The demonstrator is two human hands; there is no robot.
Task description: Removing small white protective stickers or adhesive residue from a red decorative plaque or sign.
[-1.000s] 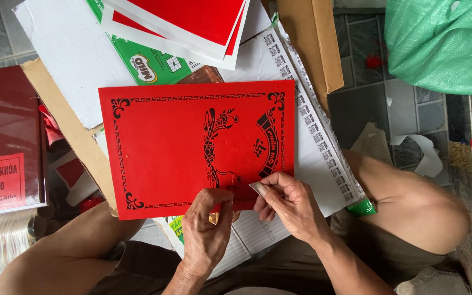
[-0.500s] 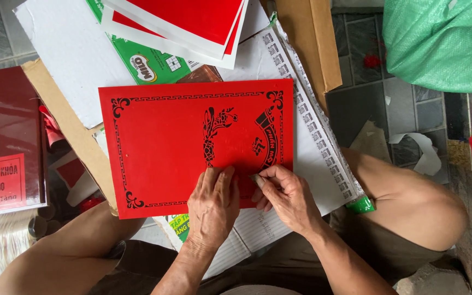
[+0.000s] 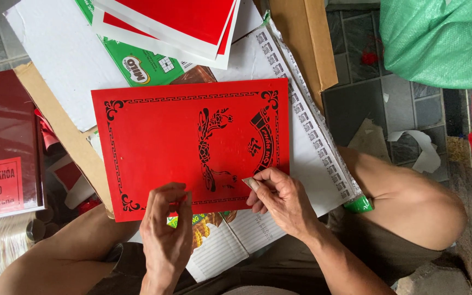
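From the head camera we look straight down on a red card sheet (image 3: 176, 145) printed with a black border and a black ornament, lying flat over white paper and cardboard between the person's knees. Our left hand (image 3: 166, 232) curls at the sheet's near edge, its fingers bent and pinching that edge, thumb on top. Our right hand (image 3: 281, 198) rests on the sheet's lower right part, fingers closed around a small pale blade-like piece (image 3: 249, 182) whose tip touches the red surface just beside the ornament. Farther up lies a stack of red-and-white sheets (image 3: 181, 24) over a green printed carton (image 3: 143, 68); a green woven sack (image 3: 438, 41) sits at the upper right on the tiled floor.
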